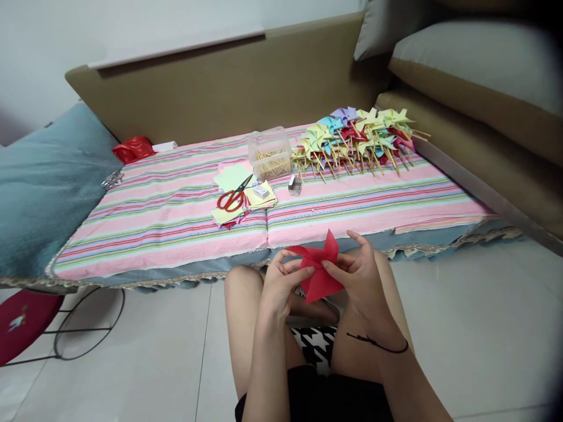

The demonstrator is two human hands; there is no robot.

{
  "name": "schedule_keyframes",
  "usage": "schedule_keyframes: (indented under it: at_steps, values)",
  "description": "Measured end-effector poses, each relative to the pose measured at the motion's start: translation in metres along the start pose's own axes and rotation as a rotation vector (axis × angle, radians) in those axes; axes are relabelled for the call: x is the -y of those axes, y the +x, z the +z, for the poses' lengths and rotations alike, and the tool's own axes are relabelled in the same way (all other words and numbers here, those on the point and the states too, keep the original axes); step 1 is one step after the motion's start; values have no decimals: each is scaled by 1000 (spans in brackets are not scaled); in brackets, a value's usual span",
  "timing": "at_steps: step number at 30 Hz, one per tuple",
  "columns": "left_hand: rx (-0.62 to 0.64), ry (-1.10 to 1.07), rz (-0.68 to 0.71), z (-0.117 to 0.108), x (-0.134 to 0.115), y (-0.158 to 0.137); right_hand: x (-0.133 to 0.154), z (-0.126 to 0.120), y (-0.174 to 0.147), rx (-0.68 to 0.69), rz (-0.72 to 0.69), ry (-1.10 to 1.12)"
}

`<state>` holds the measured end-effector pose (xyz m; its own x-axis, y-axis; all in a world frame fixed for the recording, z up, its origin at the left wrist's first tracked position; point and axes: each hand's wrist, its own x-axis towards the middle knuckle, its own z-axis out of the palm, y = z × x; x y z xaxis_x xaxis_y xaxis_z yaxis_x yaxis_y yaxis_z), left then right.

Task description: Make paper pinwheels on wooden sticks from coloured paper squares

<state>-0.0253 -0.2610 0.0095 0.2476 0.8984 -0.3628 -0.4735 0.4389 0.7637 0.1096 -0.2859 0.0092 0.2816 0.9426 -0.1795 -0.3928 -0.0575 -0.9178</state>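
A red paper pinwheel [322,282] is held above my lap, its blades folded in toward the middle. My left hand [284,278] grips its left side, the thumb pressed near the centre. From the right, my right hand [358,271] pinches it, thumb also near the centre and one finger raised. No stick shows on this pinwheel, and the fingers behind the paper are partly hidden. Beyond my hands, red-handled scissors [232,199] lie on coloured paper squares [261,202]. Close by is a small open box [294,186].
A clear plastic tub [270,153] of wooden sticks stands on the striped cover [167,202]. Many finished pinwheels [352,140] are heaped at the back right. A red plastic bag [133,150] lies back left. A red stool [29,322] stands on the floor at left.
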Motion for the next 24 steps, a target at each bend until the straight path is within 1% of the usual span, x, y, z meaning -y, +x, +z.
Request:
schedule_keyframes:
  at_steps: [6,16,24]
  values:
    - [-79,63,63,5,1,-2,-4,1,0,-9,-36,-48]
    - [-109,56,108,10,4,-2,-4,1,0,-4,-38,-28]
    - [-159,-8,134,14,5,-1,-1,2,0,14,59,69]
